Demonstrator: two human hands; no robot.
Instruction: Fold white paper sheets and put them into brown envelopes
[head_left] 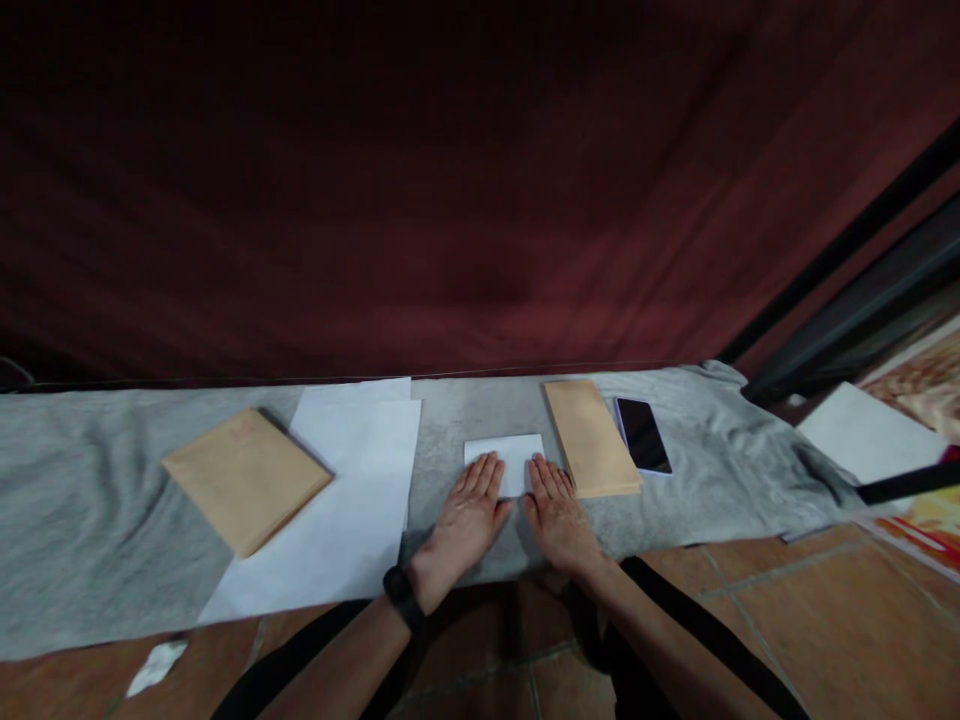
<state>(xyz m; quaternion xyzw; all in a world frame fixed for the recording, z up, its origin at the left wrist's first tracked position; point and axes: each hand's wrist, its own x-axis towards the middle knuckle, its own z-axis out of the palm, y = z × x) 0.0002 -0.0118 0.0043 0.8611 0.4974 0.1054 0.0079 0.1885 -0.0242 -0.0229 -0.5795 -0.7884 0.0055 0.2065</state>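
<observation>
A small folded sheet of white paper lies on the grey cloth in front of me. My left hand presses flat on its left part, fingers stretched out. On its right part rests my right hand, also flat with the fingers extended. Beside the right hand lies a stack of brown envelopes. To the left are large white paper sheets, and a pile of brown envelopes partly covers them. The lower part of the folded paper is hidden under my hands.
The grey cloth covers a long low surface before a dark red curtain. A phone lies right of the envelopes. A white scrap is on the tiled floor. Dark bars and printed sheets stand at the right.
</observation>
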